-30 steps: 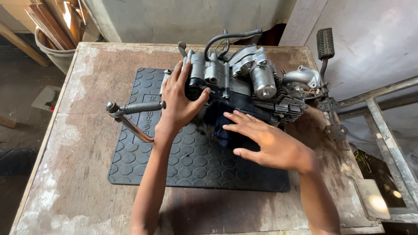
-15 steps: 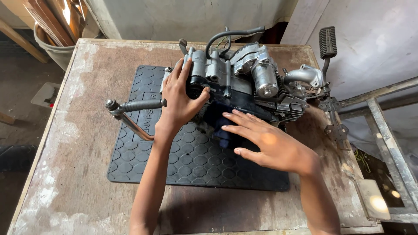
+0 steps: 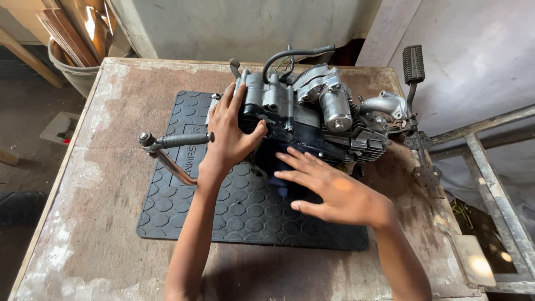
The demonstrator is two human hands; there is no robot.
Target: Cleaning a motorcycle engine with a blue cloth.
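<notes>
A grey and black motorcycle engine (image 3: 317, 114) lies on a black rubber mat (image 3: 223, 212) on a worn wooden table (image 3: 106, 167). My left hand (image 3: 231, 136) grips the engine's left end, thumb hooked around its casing. My right hand (image 3: 329, 187) rests flat, fingers spread, on the dark cover at the engine's near side. A kick lever (image 3: 173, 145) with a black rubber grip juts out to the left of my left hand. Another rubber-tipped lever (image 3: 413, 72) sticks up at the engine's right.
A grey bucket (image 3: 75, 69) holding wooden boards stands off the table's far left corner. A metal frame (image 3: 490, 167) runs along the right of the table. A wall stands behind the table.
Both hands stay on the engine in nearly the same places; the view has shifted only slightly.
</notes>
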